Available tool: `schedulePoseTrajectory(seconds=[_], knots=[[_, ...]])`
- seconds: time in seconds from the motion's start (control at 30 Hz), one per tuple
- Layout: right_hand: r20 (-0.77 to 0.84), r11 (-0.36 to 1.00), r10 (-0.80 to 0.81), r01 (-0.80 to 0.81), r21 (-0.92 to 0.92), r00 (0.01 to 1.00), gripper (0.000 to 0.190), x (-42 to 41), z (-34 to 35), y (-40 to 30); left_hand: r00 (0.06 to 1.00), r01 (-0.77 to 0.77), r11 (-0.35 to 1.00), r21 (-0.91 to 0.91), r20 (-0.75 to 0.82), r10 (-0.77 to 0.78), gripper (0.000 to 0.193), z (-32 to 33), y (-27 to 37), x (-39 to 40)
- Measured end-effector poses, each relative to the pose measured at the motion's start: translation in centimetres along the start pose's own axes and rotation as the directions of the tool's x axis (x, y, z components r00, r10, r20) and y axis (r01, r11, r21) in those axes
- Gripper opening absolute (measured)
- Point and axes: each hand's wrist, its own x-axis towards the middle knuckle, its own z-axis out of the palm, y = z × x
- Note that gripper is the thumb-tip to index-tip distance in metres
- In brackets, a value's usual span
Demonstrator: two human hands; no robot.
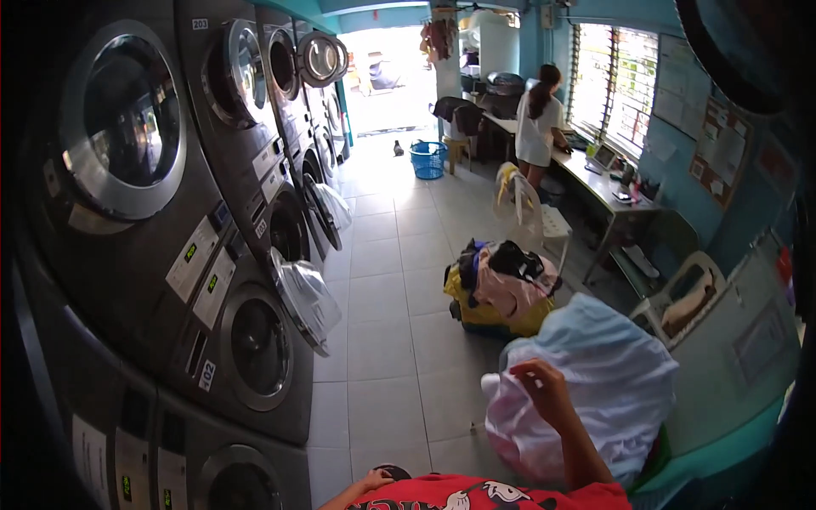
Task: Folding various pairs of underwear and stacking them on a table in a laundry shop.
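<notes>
My right hand (543, 390) is over a large pile of white and pale blue fabric (593, 376), at the lower right. Its fingers are bent with a gap between them, and I see no cloth lifted in them. Whether the fingertips touch the fabric is unclear. My left hand (370, 479) is low at the bottom edge, close to my red shirt (440, 494) and next to a small dark object (392, 472). What its fingers do is hard to make out. Beyond the fabric stands a yellow bag (510, 313) heaped with clothes (510, 274), a pink piece among them.
Stacked front-loading laundry machines (153, 255) line the left side; several round doors, including one lower door (303, 299), swing out over the tiled floor (382, 344). A plastic chair (542, 217), a blue basket (428, 159) and a person (537, 127) at a desk (593, 172) are farther off.
</notes>
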Motion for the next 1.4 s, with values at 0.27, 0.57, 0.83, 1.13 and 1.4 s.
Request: schedulePoseTrajectory(seconds=[0.27, 0.57, 0.83, 1.13, 1.4], knots=[[0.415, 0.94, -0.285, 0.337, -0.055, 0.864, 0.016, 20.2, 6.1, 3.4, 1.0, 0.015, 0.999, -0.042, 0.007, -0.015, 0.095, -16.6, 0.1, 9.9], [0.25, 0.945, 0.204, -0.257, 0.203, 0.947, 0.012, 30.7, 11.9, 15.8, 0.998, 0.019, 0.997, -0.076, 0.068, -0.014, 0.1, -37.6, 3.9, 22.3], [0.278, 0.732, 0.616, -0.666, 0.143, 0.737, 0.02, 42.5, 15.2, 28.0, 0.985, 0.143, 0.967, -0.212, 0.129, -0.118, 0.106, -50.8, 11.0, 32.8], [0.371, 0.828, 0.403, -0.506, 0.24, 0.836, 0.019, 71.2, 21.4, 38.8, 0.961, 0.27, 0.921, -0.281, 0.131, -0.242, 0.116, -71.1, 23.0, 41.6], [0.689, 0.658, 0.45, -0.733, 0.174, 0.568, 0.022, 85.8, 33.2, 50.1, 0.957, 0.263, 0.832, -0.488, 0.239, -0.162, 0.099, -85.9, 22.7, 54.5]])
